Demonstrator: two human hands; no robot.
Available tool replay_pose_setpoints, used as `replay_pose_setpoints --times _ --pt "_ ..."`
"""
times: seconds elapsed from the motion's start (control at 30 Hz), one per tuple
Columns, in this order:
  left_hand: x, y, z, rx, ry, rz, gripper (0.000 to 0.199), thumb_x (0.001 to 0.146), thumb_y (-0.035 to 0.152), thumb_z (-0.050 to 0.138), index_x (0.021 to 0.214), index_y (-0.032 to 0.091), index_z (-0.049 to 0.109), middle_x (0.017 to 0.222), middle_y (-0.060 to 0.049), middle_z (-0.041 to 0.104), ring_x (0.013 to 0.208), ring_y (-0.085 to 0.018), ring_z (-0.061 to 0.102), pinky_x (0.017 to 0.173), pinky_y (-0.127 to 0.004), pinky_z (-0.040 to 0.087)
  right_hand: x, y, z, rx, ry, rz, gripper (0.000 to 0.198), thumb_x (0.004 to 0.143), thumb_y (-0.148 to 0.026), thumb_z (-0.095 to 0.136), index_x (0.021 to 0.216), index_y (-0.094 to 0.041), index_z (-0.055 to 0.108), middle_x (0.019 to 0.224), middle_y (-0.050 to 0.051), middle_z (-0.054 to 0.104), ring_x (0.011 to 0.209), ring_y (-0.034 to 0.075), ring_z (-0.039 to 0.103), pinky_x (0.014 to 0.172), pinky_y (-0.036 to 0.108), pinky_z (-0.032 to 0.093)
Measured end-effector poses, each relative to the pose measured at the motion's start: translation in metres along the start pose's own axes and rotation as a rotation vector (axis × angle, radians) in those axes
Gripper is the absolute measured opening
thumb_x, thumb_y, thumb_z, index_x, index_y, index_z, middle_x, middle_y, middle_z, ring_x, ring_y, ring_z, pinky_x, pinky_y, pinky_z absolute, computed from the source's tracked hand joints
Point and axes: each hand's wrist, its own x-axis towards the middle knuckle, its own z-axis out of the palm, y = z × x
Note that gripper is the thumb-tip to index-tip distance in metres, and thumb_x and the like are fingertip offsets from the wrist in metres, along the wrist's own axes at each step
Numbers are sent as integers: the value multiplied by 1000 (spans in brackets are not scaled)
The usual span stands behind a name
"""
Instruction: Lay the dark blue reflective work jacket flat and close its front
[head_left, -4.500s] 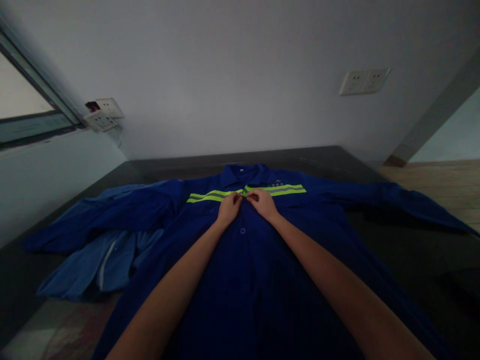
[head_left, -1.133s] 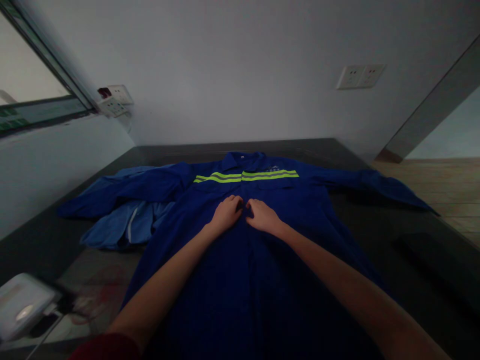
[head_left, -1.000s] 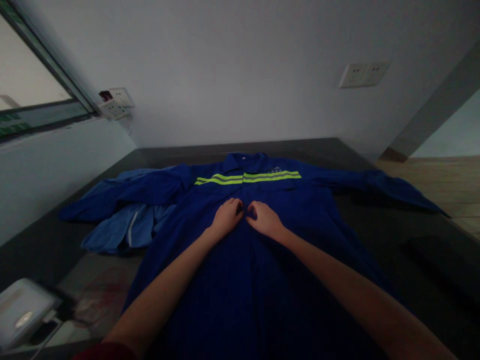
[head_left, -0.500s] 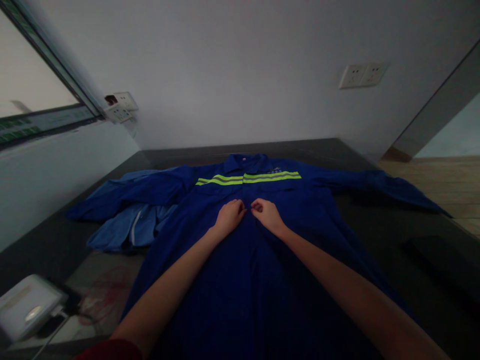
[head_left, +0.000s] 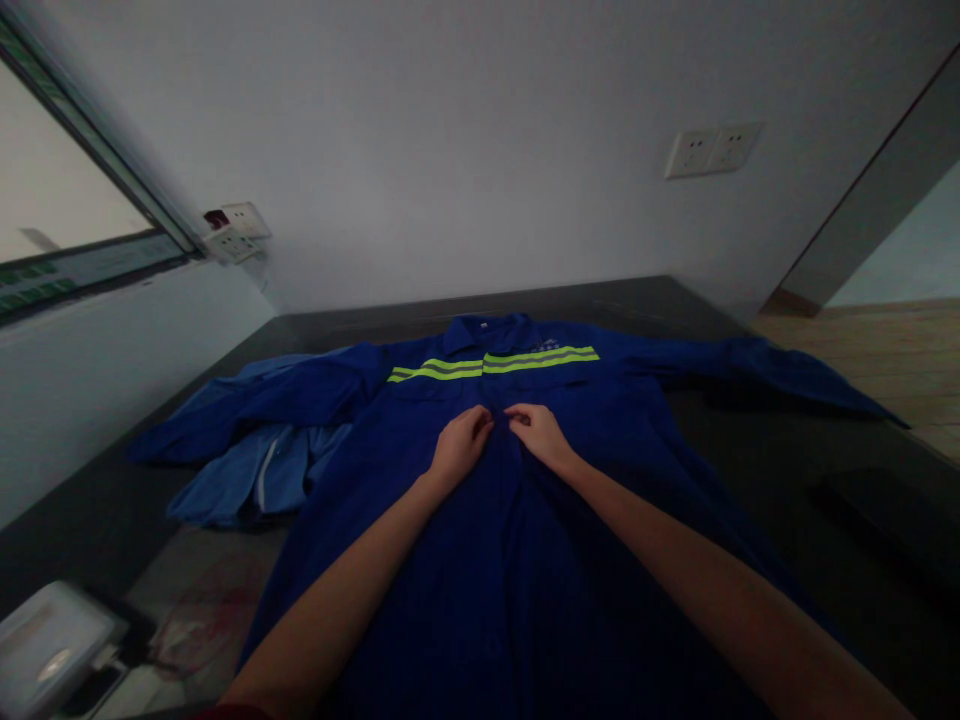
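A dark blue work jacket [head_left: 420, 600] lies spread face up, collar away from me and sleeves stretched to both sides. Yellow-green reflective stripes [head_left: 540, 359] cross its chest. Just below the stripes, my left hand [head_left: 461, 443] pinches the jacket's front edge near the centre line. My right hand [head_left: 540, 432] is close beside it, fingertips closed on the other side of the front opening. A small gap separates the two hands. The fabric between the fingertips is too dark to make out in detail.
Under the left sleeve lies a lighter blue folded garment [head_left: 225, 480]. A white boxy device [head_left: 56, 640] stands at the lower left of the dark table [head_left: 97, 530]. A dark flat object [head_left: 885, 520] is at the right. Wall sockets [head_left: 712, 150] are above the table.
The camera view has tilted slightly. Both hands stay at the front opening, with my right fingers shifted slightly and stretched a little more toward the left.
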Motion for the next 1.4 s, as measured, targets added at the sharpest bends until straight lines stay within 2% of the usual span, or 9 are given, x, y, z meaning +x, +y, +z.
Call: replay_pose_setpoints --times 0.23,0.53,0.7,0.77,0.87,0.93,1.07,1.4 --pt "0 -5 -2 -39 20 22 9 89 24 49 88 21 57 82 -1 60 74 -15 56 67 -24 42 2 1 -1 45 -35 -11 31 71 -11 51 95 -12 69 73 3 68 66 14 60 67 25 47" --pt "4 -4 -5 0 19 25 7 88 22 50 88 22 57 83 0 60 77 -15 56 67 -24 41 -5 -5 6 124 -78 -72 27 68 -15 52 94 -15 57 63 -5 54 58 11 52 60 23 41" --pt "4 -6 -2 -34 38 -2 7 87 21 51 88 22 58 82 0 61 76 -15 57 67 -23 42 -5 -4 6 124 -115 -38 36 67 -14 55 103 -15 53 62 -7 53 58 11 53 58 22 41" --pt "4 -8 -1 -64 48 -8 6 87 21 52 87 21 59 81 0 61 75 -14 57 66 -23 42 -2 -4 4 127 -148 -29 35 70 -17 58 104 -14 53 63 -6 54 58 12 54 58 22 42" --pt "4 -11 0 -143 63 -11 5 85 20 54 85 20 59 77 1 62 72 -13 57 64 -22 41 5 -5 -2 123 -196 -22 20 85 -24 47 98 -14 59 67 -2 58 56 11 55 57 23 43" --pt "5 -12 1 -202 61 -22 5 85 20 55 85 19 60 75 2 62 69 -12 57 64 -21 41 9 -6 -5 48 -176 -55 23 89 -20 40 94 -15 62 71 1 60 59 12 56 61 24 45" --pt "6 -14 1 -273 37 -71 5 84 21 57 84 19 62 76 2 65 68 -12 59 64 -21 43 11 -4 -4 -174 -110 -202 21 77 -6 53 89 -15 67 85 4 64 77 14 58 75 26 44" --pt "5 -12 -2 -271 -6 -131 6 81 20 60 84 20 66 79 1 70 73 -14 65 68 -22 47 1 0 1 -189 -53 -275 13 82 -10 56 83 -16 67 82 3 65 75 14 58 73 24 43"
